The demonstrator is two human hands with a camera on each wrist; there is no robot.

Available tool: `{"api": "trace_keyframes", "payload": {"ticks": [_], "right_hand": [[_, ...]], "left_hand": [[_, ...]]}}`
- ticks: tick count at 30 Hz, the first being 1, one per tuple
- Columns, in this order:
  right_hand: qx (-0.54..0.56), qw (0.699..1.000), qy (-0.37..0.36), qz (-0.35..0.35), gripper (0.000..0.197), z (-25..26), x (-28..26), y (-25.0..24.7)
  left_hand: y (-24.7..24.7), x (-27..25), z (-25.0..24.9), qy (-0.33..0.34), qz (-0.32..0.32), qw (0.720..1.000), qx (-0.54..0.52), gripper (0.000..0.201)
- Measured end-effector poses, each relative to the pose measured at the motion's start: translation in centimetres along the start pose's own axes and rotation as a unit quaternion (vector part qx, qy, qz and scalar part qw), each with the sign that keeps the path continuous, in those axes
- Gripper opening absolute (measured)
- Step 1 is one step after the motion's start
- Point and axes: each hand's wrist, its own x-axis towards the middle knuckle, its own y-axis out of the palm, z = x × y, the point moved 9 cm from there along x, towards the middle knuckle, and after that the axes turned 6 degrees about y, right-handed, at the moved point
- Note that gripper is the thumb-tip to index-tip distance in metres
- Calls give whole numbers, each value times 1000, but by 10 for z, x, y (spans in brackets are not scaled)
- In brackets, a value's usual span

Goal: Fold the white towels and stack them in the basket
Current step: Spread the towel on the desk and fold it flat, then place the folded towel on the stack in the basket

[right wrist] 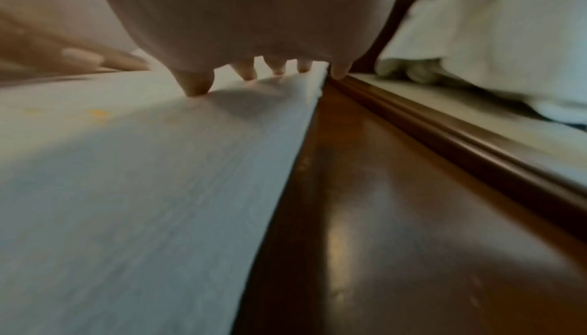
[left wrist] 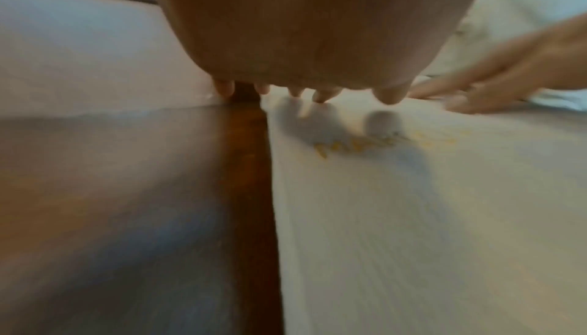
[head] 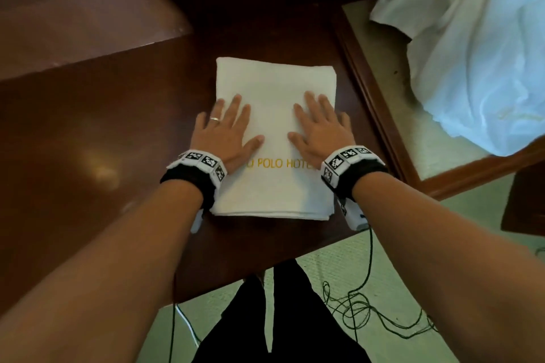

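A folded white towel point(head: 274, 82) with yellow lettering lies flat on the dark wooden table point(head: 103, 127). My left hand point(head: 227, 124) lies flat on its left half, fingers straight and spread, a ring on one finger. My right hand point(head: 318, 124) lies flat on the right half, little finger at the towel's right edge. In the left wrist view the left hand point(left wrist: 305, 94) touches the towel point(left wrist: 413, 215) with its fingertips. In the right wrist view the right hand point(right wrist: 270, 72) does the same on the towel point(right wrist: 142, 190). No basket is in view.
A heap of loose white cloth point(head: 477, 38) lies on a wood-framed surface point(head: 371, 91) to the right. A raised wooden ledge point(head: 82, 20) stands at the back left. Thin cables point(head: 354, 309) trail on the pale floor below the table's front edge.
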Motion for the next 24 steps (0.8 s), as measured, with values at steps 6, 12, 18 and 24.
{"api": "trace_keyframes", "payload": {"ticks": [6, 12, 18, 24], "right_hand": [[143, 979, 146, -24, 64, -43, -31, 7], [387, 870, 303, 41, 62, -49, -76, 57], [453, 839, 296, 57, 51, -34, -92, 47], [464, 852, 241, 29, 49, -27, -113, -25]], "left_hand": [[12, -34, 31, -166, -6, 978, -126, 86], [46, -68, 24, -289, -51, 885, -361, 75], [27, -86, 8, -249, -97, 874, -405, 52], [-54, -103, -26, -161, -191, 884, -395, 37]]}}
